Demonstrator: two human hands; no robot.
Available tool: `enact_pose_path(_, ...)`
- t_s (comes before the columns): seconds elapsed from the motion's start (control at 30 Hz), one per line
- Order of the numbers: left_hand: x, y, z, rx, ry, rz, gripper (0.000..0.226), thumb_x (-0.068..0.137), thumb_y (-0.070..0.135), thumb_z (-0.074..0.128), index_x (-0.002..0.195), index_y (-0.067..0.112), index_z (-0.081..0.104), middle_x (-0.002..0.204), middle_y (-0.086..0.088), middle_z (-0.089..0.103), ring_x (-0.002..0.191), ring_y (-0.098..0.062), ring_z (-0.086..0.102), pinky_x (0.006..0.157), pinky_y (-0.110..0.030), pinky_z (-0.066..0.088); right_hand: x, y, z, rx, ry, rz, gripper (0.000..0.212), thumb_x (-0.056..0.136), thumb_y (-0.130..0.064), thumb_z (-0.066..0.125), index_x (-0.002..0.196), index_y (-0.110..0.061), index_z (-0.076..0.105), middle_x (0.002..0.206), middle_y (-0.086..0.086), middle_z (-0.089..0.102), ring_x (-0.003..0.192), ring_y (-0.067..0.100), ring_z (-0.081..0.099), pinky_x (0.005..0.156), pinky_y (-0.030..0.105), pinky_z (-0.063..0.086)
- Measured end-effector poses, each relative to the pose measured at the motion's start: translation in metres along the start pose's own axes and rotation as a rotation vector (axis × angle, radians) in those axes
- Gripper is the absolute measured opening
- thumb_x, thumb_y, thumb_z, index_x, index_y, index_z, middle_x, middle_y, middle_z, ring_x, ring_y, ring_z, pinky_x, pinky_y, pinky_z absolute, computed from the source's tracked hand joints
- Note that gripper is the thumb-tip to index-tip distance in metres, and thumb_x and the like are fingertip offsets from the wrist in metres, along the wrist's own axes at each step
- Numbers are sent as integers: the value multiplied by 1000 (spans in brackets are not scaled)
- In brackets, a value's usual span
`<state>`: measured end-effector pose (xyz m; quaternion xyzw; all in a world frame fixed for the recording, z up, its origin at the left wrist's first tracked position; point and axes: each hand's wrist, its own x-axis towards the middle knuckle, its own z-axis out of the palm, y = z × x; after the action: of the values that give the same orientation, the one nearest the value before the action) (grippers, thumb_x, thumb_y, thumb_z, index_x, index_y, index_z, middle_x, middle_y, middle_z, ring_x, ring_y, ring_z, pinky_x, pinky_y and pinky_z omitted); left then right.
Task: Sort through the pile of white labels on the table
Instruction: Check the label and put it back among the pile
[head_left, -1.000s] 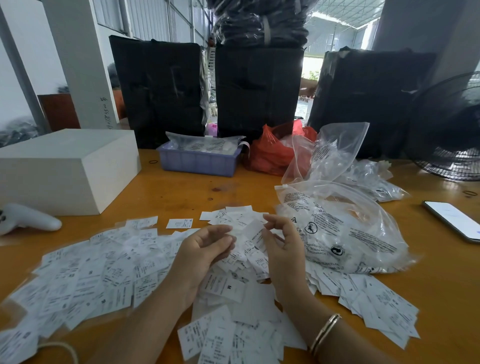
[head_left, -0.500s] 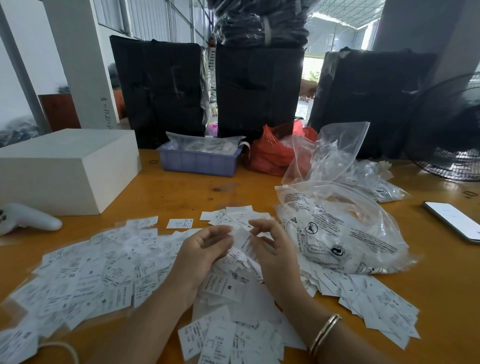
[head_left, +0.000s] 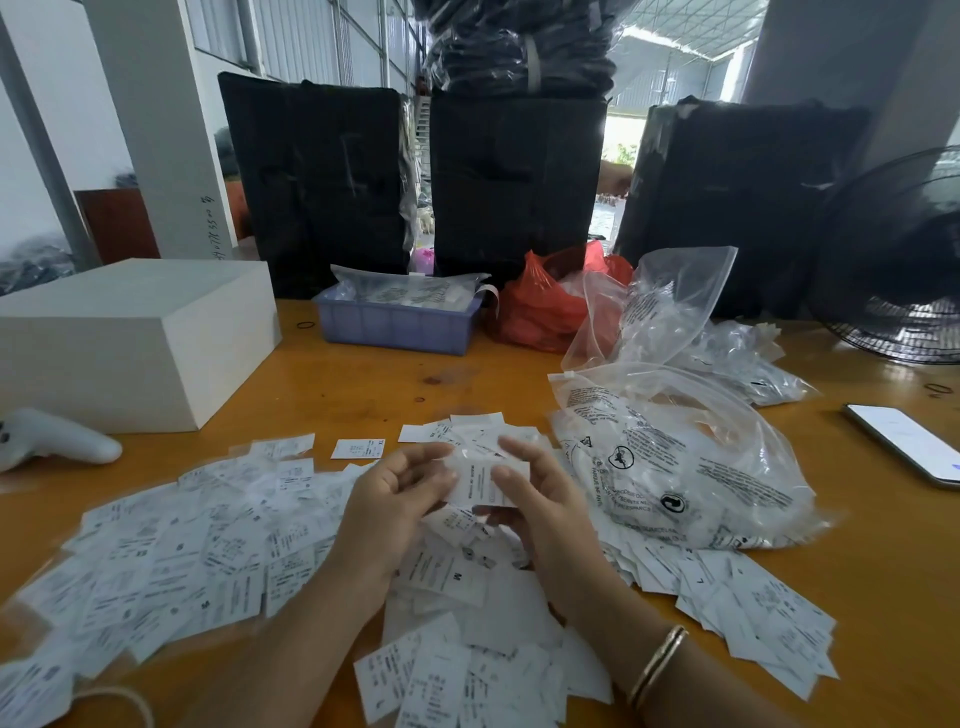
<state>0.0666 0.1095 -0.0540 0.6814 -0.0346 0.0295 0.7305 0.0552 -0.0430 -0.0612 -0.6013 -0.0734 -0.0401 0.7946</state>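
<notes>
Both hands meet over the middle of the orange worktop (head_left: 363, 384), holding one white label (head_left: 480, 483) raised just above the pile of white labels (head_left: 197, 551). The right hand (head_left: 540, 514) has its grip clamped on the label's right edge, thumb on the printed face and fingers behind; the left hand (head_left: 389, 509) has its curled fingers closed on the label's left edge. The pile spreads across the near worktop from 9 o'clock round through 6 o'clock to 4 o'clock of the hands, with a few loose labels at 12 o'clock. A clear printed plastic bag (head_left: 675, 467) lies just beside the right hand at 3 o'clock, resting partly on the labels. A white box (head_left: 130, 338) stands at 10 o'clock, a white controller (head_left: 57, 439) near it at 9 o'clock. A purple tray (head_left: 395, 327) and a red bag (head_left: 545, 306) sit at 12 o'clock, a phone (head_left: 904, 441) at 3 o'clock near the edge. A bangle (head_left: 657, 665) circles the right wrist.
</notes>
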Motion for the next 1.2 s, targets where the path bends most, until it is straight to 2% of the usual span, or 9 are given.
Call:
enact_pose_path(0.1,1,-1,1,28,-46,-27,21,83,22,70,87,42,71,92,7,74,83,-14,71,72,-31,58,-2,2,4,-255,-30,-30,7,93,-16,58,96,-21,62,65,-3,65,57,8,60,52,18,47)
enact_pose_path(0.23,2,-2,0,8,-42,-76,13,85,24,67,86,36,72,84,4,75,75,-14,72,60,-22,55,-2,4,8,-361,-33,-71,15,98,-15,49,103,-28,55,52,-10,56,48,1,50,45,15,39)
enact_pose_path(0.33,5,-4,-2,17,-16,-77,7,84,25,69,85,30,74,83,3,74,77,-14,71,66,-22,55,-1,1,5,-324,62,-79,10,96,-15,51,98,-24,53,60,-6,57,48,3,50,44,16,39)
enact_pose_path(0.53,2,-2,0,253,-129,-5,7,82,33,70,78,29,73,77,11,73,70,-4,69,53,-10,48,-1,3,4,-462,138,-179,14,90,-19,63,84,-32,60,62,-14,59,52,2,51,48,17,42)
enact_pose_path(0.67,3,2,-5,238,-189,-18,23,69,31,77,91,26,70,80,9,74,73,-7,70,62,-17,51,0,1,1,-407,176,-239,22,89,-14,64,79,-34,63,67,-21,62,59,-2,53,53,14,43)
enact_pose_path(0.73,3,1,-5,313,-192,-23,20,72,31,76,90,26,69,79,12,73,72,-5,69,64,-18,51,-1,0,1,-392,143,-258,25,90,-11,61,82,-34,63,69,-19,62,59,-1,54,53,14,43)
enact_pose_path(0.93,3,1,-6,371,-100,63,6,83,33,68,85,28,70,73,17,71,68,0,66,54,-9,46,-4,4,5,-474,25,-223,27,94,-10,55,97,-36,58,62,-11,56,57,19,47,54,34,41)
enact_pose_path(1.03,4,3,-4,308,-97,73,6,83,23,70,89,23,71,74,13,73,69,-4,69,60,-13,49,-2,1,2,-388,109,-226,26,91,-6,57,98,-32,57,70,-1,59,57,13,53,54,25,46)
enact_pose_path(1.2,2,1,-2,332,-101,65,5,81,32,69,82,27,69,72,14,72,65,-2,67,54,-8,46,-2,2,2,-367,115,-240,20,88,-4,61,88,-24,59,71,-10,66,60,8,64,56,22,52)
